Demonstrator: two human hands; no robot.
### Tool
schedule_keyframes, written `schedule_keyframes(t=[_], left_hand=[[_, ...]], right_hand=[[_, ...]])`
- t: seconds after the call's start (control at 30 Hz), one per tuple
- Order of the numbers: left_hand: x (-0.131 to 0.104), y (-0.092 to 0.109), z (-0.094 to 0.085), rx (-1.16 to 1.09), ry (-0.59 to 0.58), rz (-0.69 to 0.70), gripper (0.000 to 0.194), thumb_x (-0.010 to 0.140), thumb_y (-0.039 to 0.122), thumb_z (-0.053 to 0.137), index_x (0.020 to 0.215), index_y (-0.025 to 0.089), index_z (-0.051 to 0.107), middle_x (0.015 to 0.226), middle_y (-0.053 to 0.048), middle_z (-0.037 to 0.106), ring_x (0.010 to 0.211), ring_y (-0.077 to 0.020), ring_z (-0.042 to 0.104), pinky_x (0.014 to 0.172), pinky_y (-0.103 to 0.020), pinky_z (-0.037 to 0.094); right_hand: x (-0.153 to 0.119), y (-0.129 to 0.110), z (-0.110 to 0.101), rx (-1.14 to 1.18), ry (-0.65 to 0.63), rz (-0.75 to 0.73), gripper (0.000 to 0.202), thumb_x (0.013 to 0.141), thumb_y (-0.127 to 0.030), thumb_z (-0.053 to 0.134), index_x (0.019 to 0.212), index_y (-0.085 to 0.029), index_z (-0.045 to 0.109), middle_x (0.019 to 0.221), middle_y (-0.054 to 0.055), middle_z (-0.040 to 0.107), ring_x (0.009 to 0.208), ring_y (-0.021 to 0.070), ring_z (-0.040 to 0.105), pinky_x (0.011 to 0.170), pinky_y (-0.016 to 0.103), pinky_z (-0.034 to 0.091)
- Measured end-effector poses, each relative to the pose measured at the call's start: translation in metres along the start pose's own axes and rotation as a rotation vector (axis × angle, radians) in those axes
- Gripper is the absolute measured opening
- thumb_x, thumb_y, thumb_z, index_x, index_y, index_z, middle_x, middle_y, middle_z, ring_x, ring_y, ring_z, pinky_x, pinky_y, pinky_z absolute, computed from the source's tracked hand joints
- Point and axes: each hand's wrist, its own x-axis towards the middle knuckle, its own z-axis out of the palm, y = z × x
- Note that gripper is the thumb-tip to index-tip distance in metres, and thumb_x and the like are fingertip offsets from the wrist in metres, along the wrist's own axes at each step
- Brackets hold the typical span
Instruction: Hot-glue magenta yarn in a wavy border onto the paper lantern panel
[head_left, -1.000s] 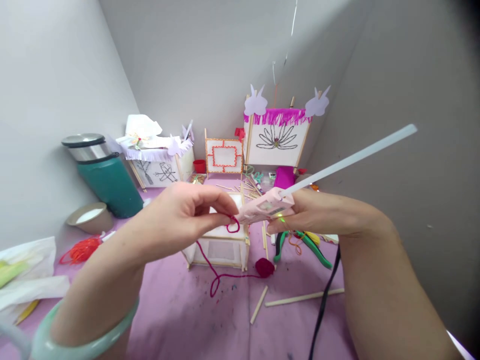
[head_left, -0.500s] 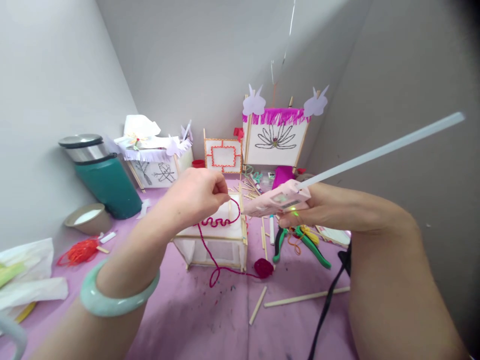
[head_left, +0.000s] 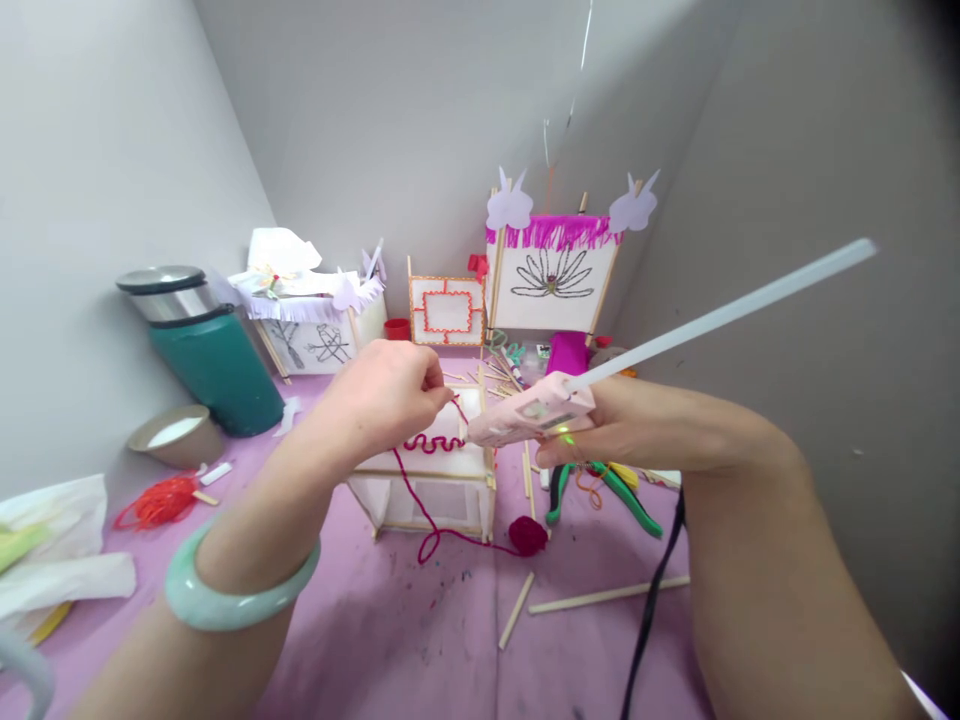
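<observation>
My left hand (head_left: 397, 392) pinches a strand of dark red yarn (head_left: 435, 444), raised above a white-panelled box frame of thin sticks (head_left: 420, 500). On the box's top the yarn lies in a wavy line, and a tail runs over the front to a small yarn ball (head_left: 527, 536) on the table. My right hand (head_left: 600, 425) grips a pink hot glue gun (head_left: 532, 412) with a long glue stick (head_left: 720, 312) out of its back and a green light glowing. Its nozzle is close to the yarn; whether it touches, I cannot tell.
Green-handled pliers (head_left: 626, 500) and loose wooden sticks (head_left: 517, 610) lie on the purple table (head_left: 420, 650). A black cord (head_left: 651, 610) hangs from the right. A teal tumbler (head_left: 214, 365), a bowl (head_left: 176, 437) and red yarn (head_left: 161, 502) stand left; decorated lanterns (head_left: 551, 275) are behind.
The glue gun has moved left and slightly down, its nozzle now over the box's top by the yarn. My left hand has stayed nearly still, and the raised yarn loop is less visible.
</observation>
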Motion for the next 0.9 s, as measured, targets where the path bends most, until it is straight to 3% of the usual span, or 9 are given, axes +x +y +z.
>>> schedule_keyframes(t=[0.37, 0.9], left_hand=[[-0.015, -0.004, -0.015, -0.089, -0.038, -0.034, 0.022, 0.077, 0.038, 0.053, 0.067, 0.019, 0.06, 0.064, -0.001, 0.066, 0.061, -0.0161, 0.058, 0.059, -0.028, 0.037], [-0.034, -0.01, -0.019, -0.118, -0.039, -0.071, 0.021, 0.077, 0.041, 0.057, 0.069, 0.022, 0.063, 0.052, 0.003, 0.058, 0.048, -0.0117, 0.051, 0.045, -0.024, 0.035]], right_hand=[[0.0, 0.004, -0.001, 0.008, 0.001, -0.035, 0.046, 0.088, -0.031, 0.062, 0.133, -0.033, 0.054, 0.132, -0.001, 0.061, 0.122, 0.019, 0.054, 0.099, 0.031, 0.045], [0.002, 0.008, -0.002, -0.066, 0.041, -0.021, 0.037, 0.088, -0.032, 0.061, 0.125, -0.029, 0.061, 0.123, 0.0, 0.065, 0.112, 0.0199, 0.06, 0.091, 0.03, 0.048]])
